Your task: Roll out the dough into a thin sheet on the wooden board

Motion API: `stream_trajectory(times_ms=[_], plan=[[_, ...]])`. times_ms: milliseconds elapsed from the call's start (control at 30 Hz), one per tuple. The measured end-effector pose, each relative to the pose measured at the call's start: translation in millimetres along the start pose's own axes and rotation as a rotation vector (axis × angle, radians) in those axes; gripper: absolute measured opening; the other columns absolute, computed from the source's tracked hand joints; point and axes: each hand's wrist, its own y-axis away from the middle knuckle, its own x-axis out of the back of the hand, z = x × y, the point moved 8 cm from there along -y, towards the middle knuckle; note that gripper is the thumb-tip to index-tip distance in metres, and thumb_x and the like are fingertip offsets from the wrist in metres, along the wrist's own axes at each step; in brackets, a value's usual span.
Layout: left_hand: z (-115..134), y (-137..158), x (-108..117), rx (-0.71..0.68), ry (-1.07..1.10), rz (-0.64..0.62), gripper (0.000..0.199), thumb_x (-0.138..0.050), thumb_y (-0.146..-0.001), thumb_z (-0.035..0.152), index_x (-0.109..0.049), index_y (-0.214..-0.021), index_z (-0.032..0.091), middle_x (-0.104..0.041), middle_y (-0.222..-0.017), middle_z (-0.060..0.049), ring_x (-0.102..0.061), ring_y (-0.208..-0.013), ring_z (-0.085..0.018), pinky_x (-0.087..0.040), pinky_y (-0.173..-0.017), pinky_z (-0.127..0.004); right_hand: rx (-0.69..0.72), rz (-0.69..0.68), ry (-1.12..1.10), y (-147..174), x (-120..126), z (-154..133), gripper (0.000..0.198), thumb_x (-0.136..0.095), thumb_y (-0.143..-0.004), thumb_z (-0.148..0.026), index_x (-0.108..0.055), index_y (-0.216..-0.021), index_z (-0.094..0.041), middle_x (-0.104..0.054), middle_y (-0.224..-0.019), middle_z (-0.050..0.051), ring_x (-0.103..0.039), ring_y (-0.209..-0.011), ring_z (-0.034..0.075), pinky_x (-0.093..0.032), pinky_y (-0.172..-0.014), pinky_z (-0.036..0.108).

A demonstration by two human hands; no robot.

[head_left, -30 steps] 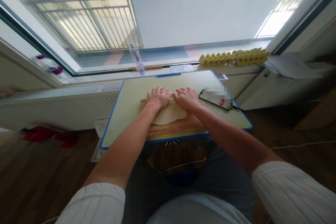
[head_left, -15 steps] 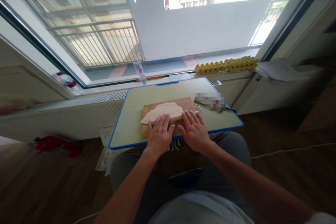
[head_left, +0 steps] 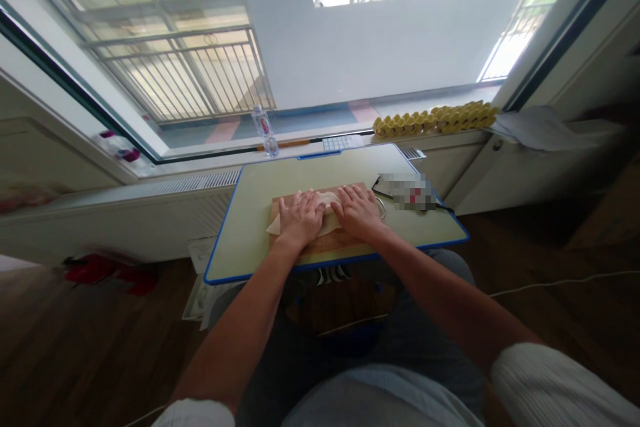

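A pale sheet of dough (head_left: 330, 222) lies on a wooden cutting board (head_left: 325, 243), which rests on a small blue-edged table (head_left: 240, 227). My left hand (head_left: 301, 217) is flat over the left part of the dough, fingers stretched forward and spread. Over the right part lies my right hand (head_left: 359, 209), also with fingers extended and apart. The rolling pin seen a moment ago is hidden under my palms and fingers; I cannot tell it from the dough between my hands. A metal ring handle (head_left: 381, 207) shows at the board's right end.
A partly blurred-out dark-edged object (head_left: 405, 191) lies at the table's right side. On the window sill stand a clear plastic bottle (head_left: 265, 131) and a row of yellow egg-tray-like material (head_left: 435, 121). A red object (head_left: 107, 271) is on the floor at left.
Both hands have moved forward, away from me, across the board. The rolling pin that showed beneath my fingers is now covered, and more of the board's near edge is visible.
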Motion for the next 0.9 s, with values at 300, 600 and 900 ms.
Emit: stream_trajectory(times_ms=[300, 600, 900], plan=[[21.4, 80.5, 0.6, -0.057, 0.06, 0.132, 0.059, -0.03, -0.11, 0.048, -0.04, -0.163, 0.024, -0.042, -0.168, -0.008, -0.036, -0.156, -0.027, -0.014, -0.131, -0.061, 0.104, 0.073, -0.045, 79.7, 16.9, -10.6, 0.064, -0.035, -0.11, -0.047, -0.041, -0.16, -0.008, -0.042, -0.167, 0.016, -0.031, -0.157, 0.03, -0.013, -0.129, 0.053], [17.2, 56.0, 1.2, -0.033, 0.026, 0.133, 0.058, -0.03, -0.11, 0.047, -0.043, -0.161, 0.022, -0.044, -0.166, -0.01, -0.038, -0.156, -0.029, -0.015, -0.13, -0.065, 0.06, 0.064, -0.069, 55.2, 7.7, -7.4, 0.065, -0.032, -0.11, -0.048, -0.041, -0.16, -0.008, -0.04, -0.168, 0.016, -0.028, -0.158, 0.03, -0.006, -0.13, 0.057], [10.4, 21.1, 4.5, -0.023, 0.031, 0.088, 0.058, -0.028, -0.11, 0.045, -0.043, -0.161, 0.023, -0.043, -0.167, -0.009, -0.037, -0.156, -0.029, -0.014, -0.128, -0.071, 0.001, 0.022, -0.044, 20.9, 2.5, -5.7, 0.067, -0.029, -0.11, -0.051, -0.041, -0.161, -0.009, -0.041, -0.167, 0.016, -0.03, -0.157, 0.034, -0.009, -0.128, 0.062]])
